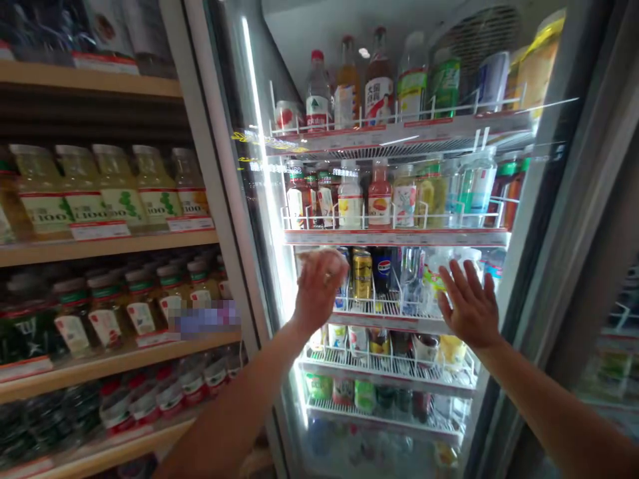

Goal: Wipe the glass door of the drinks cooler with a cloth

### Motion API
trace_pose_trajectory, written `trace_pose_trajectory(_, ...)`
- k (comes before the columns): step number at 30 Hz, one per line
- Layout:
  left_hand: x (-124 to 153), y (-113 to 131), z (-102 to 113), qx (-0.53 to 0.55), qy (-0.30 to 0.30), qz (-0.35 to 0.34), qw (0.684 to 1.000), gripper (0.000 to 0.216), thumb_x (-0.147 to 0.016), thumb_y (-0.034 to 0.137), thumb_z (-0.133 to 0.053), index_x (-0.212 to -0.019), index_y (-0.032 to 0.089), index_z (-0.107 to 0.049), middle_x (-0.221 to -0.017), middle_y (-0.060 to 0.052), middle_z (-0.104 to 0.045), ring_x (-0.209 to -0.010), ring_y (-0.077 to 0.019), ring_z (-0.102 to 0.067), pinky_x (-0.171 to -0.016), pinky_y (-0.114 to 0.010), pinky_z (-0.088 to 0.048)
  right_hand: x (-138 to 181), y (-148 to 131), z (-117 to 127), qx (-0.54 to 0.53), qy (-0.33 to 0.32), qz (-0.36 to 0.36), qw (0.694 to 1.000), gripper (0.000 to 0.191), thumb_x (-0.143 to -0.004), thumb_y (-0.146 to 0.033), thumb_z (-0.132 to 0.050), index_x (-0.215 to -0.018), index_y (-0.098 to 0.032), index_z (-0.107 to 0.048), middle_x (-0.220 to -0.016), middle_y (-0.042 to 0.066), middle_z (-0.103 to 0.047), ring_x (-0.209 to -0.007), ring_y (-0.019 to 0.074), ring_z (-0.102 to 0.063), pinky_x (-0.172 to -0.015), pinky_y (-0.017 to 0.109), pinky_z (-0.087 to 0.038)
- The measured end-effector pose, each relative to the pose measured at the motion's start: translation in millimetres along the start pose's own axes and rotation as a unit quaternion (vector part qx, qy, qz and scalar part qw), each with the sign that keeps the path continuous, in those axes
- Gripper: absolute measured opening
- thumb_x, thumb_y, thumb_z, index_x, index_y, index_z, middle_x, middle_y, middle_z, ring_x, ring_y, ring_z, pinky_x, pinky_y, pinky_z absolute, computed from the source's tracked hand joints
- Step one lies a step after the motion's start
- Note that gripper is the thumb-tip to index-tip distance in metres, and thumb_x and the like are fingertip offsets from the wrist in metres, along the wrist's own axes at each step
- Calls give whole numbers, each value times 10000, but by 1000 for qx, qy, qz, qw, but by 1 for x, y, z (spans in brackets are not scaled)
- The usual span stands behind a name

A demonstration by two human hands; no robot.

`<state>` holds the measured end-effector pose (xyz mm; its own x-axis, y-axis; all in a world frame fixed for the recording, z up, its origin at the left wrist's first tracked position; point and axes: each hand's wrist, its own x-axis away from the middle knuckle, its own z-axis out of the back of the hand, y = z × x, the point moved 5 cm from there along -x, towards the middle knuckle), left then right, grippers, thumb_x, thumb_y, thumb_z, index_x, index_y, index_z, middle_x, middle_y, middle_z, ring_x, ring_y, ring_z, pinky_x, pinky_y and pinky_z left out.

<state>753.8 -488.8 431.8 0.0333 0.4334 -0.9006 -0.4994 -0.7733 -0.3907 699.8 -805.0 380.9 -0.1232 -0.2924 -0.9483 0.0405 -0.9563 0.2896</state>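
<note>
My left hand [319, 296] is closed over a crumpled pale cloth [324, 256], raised in front of the glass door [319, 156] of a lit drinks fridge. Mirrored lettering reflects in the glass. To the right, my right hand [470, 306] is lifted with fingers spread and palm toward the glass, holding nothing. Whether its palm touches the pane I cannot tell. Behind the glass, near my left hand, stand a gold can [362, 274] and a dark blue Pepsi bottle [383, 267] on a wire shelf.
Inside the fridge, several wire shelves hold bottles and cans, among them a red-capped water bottle [317, 93]. On the left, wooden shelves [110, 246] carry rows of juice bottles [120, 186]. A grey door frame [564, 279] runs down the right side.
</note>
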Motion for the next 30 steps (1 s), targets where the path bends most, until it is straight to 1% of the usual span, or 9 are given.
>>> trace_pose_trajectory(3, 12, 9, -9, 5, -84, -68, 994, 581, -974, 70, -369, -1481, 348, -408, -1546, -22, -445, -1505, -204, -279, -1229, -470, -301, 2, 2, -2, -8, -3, -2, 1000, 711, -936, -277, -578, -1573, -242, -264, -1560, 83, -414, -1495, 266, -294, -1244, 475, -162)
trace_pose_trajectory(7, -31, -52, 14, -10, 29, 138, 990, 485, -1011, 177, -350, -1490, 213, -416, -1647, -90, -245, -1547, -299, -107, -1248, -558, -203, 2, 1, -5, -5, -23, 9, 1000, 727, -956, -370, -550, -1585, -232, -213, -1598, 95, -341, -1514, 293, -234, -1243, 515, -117)
trace_pose_trajectory(9, -35, -53, 16, -13, 49, 181, 982, 483, -1014, 248, -390, -1492, 186, -415, -1667, -101, -170, -1548, -333, -54, -1245, -588, -178, 2, 0, -5, -3, -33, 9, 999, 755, -953, -423, -551, -1589, -223, -196, -1613, 103, -306, -1521, 308, -208, -1242, 534, -97)
trace_pose_trajectory(14, 15, 40, -15, 7, -97, -49, 994, 599, -949, 141, -462, -1511, 330, -377, -1627, -19, -312, -1553, -249, -105, -1247, -526, -224, 2, -7, -5, 3, -43, -12, 999, 784, -954, -453, -552, -1590, -187, -180, -1619, 130, -291, -1530, 317, -174, -1238, 551, -88)
trace_pose_trajectory(16, 23, 51, -19, 14, -115, -120, 986, 629, -933, 114, -474, -1497, 379, -388, -1610, 30, -350, -1546, -220, -152, -1253, -482, -225, 4, -9, -6, -4, -42, -30, 999, 764, -968, -449, -525, -1591, -186, -169, -1623, 135, -281, -1529, 322, -175, -1231, 565, -99)
trace_pose_trajectory(21, -19, -17, 4, -36, -6, 132, 991, 592, -962, 207, -482, -1535, 274, -348, -1675, -68, -158, -1550, -339, -54, -1220, -575, -234, 8, -12, -9, -31, -34, -52, 998, 726, -987, -455, -469, -1594, -208, -157, -1630, 134, -273, -1521, 342, -197, -1216, 591, -113)
trace_pose_trajectory(23, -22, -18, 5, -31, 8, 158, 987, 616, -976, 274, -467, -1563, 233, -284, -1683, -97, -89, -1548, -359, -23, -1220, -598, -213, 8, -12, -9, -32, -34, -55, 997, 732, -985, -455, -476, -1594, -205, -157, -1625, 139, -285, -1522, 340, -197, -1219, 586, -108)
trace_pose_trajectory(28, -17, 38, -17, 11, -115, -111, 987, 607, -971, 439, -493, -1543, 365, -303, -1646, 15, -269, -1551, -273, -110, -1263, -508, -165, 6, -12, -8, -24, -41, -55, 997, 731, -988, -444, -472, -1596, -199, -148, -1615, 143, -309, -1527, 330, -182, -1221, 587, -112)
trace_pose_trajectory(30, -37, 24, -15, 11, -91, -68, 993, 582, -985, 435, -466, -1541, 370, -305, -1648, 18, -263, -1550, -269, -116, -1265, -511, -148, 6, -12, -8, -22, -40, -52, 998, 733, -985, -448, -476, -1595, -195, -156, -1613, 144, -313, -1526, 330, -184, -1220, 587, -116)
